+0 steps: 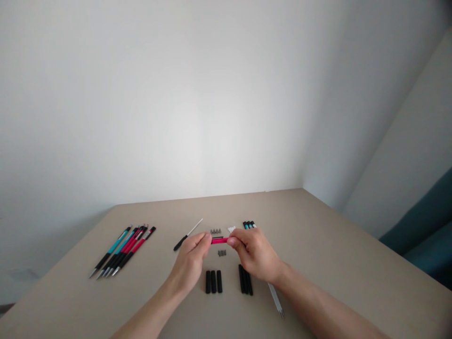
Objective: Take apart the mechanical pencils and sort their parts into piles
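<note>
Both hands meet above the middle of the beige table [318,245]. My left hand [190,261] pinches the left end of a short red pen barrel [219,240], fingers closed. My right hand [254,254] grips the barrel's right end, fingers curled round it. Below the hands lie three black grip sleeves [213,281] side by side and a second group of black tubes [246,281]. A small dark spring [221,253] rests just under the barrel.
Several assembled teal and red pens [122,249] lie in a row at the left. A black-handled thin rod [187,234], small grey parts [215,231], white bits [231,229], teal-tipped pieces [249,224] and thin silver refills [276,299] lie around. A teal seat [423,235] stands right.
</note>
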A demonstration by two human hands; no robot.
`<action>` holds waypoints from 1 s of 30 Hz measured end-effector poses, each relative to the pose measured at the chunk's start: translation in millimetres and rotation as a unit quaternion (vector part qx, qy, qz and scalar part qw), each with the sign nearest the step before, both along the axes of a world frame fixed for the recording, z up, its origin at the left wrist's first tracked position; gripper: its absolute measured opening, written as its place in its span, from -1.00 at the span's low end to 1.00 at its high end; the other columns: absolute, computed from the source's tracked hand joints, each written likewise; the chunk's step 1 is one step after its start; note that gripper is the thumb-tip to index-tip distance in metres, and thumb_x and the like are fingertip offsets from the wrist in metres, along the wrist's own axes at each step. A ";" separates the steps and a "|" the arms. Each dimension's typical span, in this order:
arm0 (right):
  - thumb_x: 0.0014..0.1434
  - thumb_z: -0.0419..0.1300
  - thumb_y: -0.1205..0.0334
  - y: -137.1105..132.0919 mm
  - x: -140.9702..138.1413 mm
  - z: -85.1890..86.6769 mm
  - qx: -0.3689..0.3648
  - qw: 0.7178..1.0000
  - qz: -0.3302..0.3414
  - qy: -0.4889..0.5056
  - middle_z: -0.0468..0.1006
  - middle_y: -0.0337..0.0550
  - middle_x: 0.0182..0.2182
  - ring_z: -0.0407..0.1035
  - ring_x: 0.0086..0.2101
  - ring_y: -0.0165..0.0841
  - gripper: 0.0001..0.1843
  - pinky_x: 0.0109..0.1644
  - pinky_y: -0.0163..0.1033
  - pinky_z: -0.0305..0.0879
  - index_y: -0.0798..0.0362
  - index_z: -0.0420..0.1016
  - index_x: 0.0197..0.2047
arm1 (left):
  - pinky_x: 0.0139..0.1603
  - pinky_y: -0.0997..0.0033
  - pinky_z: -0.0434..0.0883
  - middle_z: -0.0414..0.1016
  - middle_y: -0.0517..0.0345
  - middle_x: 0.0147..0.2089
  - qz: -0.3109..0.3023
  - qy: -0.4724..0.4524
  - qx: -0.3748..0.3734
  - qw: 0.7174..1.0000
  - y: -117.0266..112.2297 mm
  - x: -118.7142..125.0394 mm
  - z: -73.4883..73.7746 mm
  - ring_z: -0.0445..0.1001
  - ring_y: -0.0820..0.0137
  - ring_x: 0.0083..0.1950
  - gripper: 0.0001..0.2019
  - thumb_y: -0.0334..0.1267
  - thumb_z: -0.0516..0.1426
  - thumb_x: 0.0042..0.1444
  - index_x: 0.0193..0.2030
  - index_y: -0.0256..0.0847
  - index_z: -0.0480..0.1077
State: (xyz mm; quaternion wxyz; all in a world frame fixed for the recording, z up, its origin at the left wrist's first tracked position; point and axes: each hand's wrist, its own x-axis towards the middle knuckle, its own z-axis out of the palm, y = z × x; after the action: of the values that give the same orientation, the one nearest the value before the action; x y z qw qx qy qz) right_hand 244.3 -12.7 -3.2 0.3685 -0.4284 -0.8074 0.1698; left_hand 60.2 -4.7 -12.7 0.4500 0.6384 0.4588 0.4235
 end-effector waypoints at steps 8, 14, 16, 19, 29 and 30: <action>0.30 -0.07 0.19 -0.8 -1.8 0.3 -0.022 0.999 0.033 -0.023 0.25 -0.29 -0.65 0.14 -0.60 -0.47 -0.66 -0.48 -0.37 -0.01 0.08 0.31 -0.48 | -0.46 0.44 0.02 0.01 0.31 -0.57 -0.025 0.055 0.060 0.996 -0.8 -3.2 5.3 0.04 0.46 -0.51 -0.60 0.01 -0.11 0.22 -0.55 -0.17 0.05; 0.29 -0.06 0.23 -3.5 -2.3 2.3 -0.024 0.997 0.049 -0.058 0.30 -0.27 -0.62 0.16 -0.57 -0.46 -0.69 -0.47 -0.36 -0.01 0.08 0.30 -0.47 | -0.48 0.46 0.03 0.01 0.32 -0.59 -0.069 0.106 0.078 0.989 -1.6 -5.7 8.1 0.07 0.47 -0.52 -0.60 -0.02 -0.13 0.24 -0.56 -0.19 0.12; 0.28 -0.05 0.25 -4.1 -3.5 2.1 -0.020 0.995 0.057 -0.075 0.35 -0.23 -0.58 0.20 -0.53 -0.44 -0.72 -0.44 -0.35 0.02 0.08 0.30 -0.46 | -0.49 0.46 0.02 0.03 0.31 -0.60 -0.092 0.144 0.096 0.981 -2.6 -4.9 7.4 0.08 0.48 -0.53 -0.61 -0.07 -0.10 0.24 -0.55 -0.21 0.18; 0.27 -0.04 0.27 -4.7 -5.3 1.3 -0.022 0.992 0.066 -0.105 0.41 -0.18 -0.53 0.25 -0.48 -0.42 -0.76 -0.41 -0.34 0.03 0.08 0.29 -0.43 | -0.49 0.46 0.03 0.11 0.28 -0.59 -0.111 0.192 0.145 0.964 -3.6 -2.6 4.3 0.14 0.47 -0.52 -0.64 -0.14 -0.09 0.24 -0.55 -0.22 0.19; 0.24 -0.07 0.25 -11.6 -9.0 3.2 -0.065 0.979 0.041 -0.188 0.26 -0.25 -0.58 0.04 -0.57 -0.45 -0.85 -0.50 -0.31 -0.15 0.06 0.21 -0.36 | -0.41 0.45 0.11 0.22 0.21 -0.57 -0.104 0.269 0.277 0.917 1.8 -7.5 6.3 0.23 0.43 -0.48 -0.66 -0.27 -0.09 0.24 -0.58 -0.21 0.13; 0.25 -0.07 0.24 -12.3 -8.6 3.9 -0.076 0.980 0.043 -0.179 0.23 -0.27 -0.58 0.03 -0.57 -0.46 -0.84 -0.50 -0.32 -0.15 0.06 0.20 -0.37 | -0.42 0.45 0.11 0.21 0.22 -0.58 -0.109 0.266 0.276 0.917 2.0 -8.0 7.2 0.23 0.44 -0.49 -0.65 -0.26 -0.09 0.24 -0.59 -0.21 0.12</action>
State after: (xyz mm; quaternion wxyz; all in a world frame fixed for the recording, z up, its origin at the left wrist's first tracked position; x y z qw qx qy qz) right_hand 235.7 -24.9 0.7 0.1767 -0.4437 -0.8627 0.1665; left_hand 52.2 -2.7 -5.5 0.1600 0.8725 0.3541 0.2963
